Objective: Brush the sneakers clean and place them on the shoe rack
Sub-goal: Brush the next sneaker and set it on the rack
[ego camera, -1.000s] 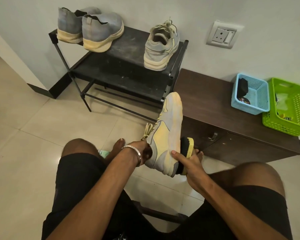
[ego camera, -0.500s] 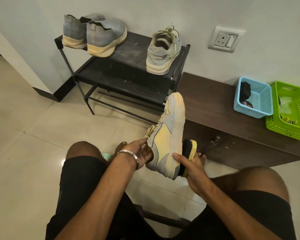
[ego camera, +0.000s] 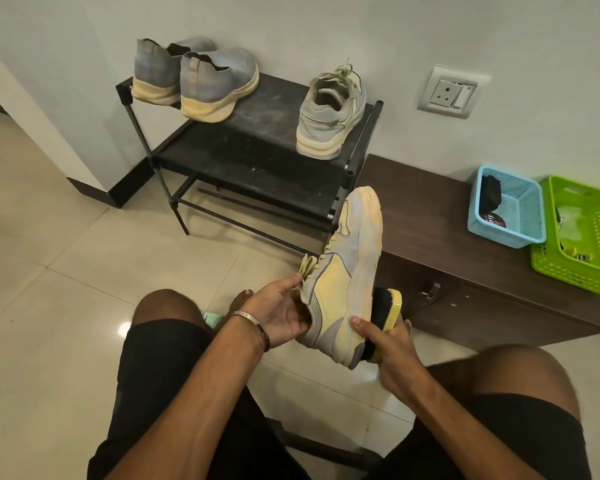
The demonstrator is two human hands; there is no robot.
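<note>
While the left hand (ego camera: 281,311) is gripping the sneaker (ego camera: 347,275) by its collar, toe up above the floor | right hand (ego camera: 390,344) is clutching the brush (ego camera: 387,317) against its sole | risk: hard strokes may be twisting the sneaker loose.

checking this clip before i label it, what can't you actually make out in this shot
Head view only:
- Sole of the held sneaker: turned away from the camera.
- Brush bristles: mostly behind the sneaker; contact not visible.
- Right hand fingers: wrapped behind the brush.
- Left hand fingertips: inside the collar.
- Green basket: cut by the right edge.
- Label inside the blue basket: too small.
</note>
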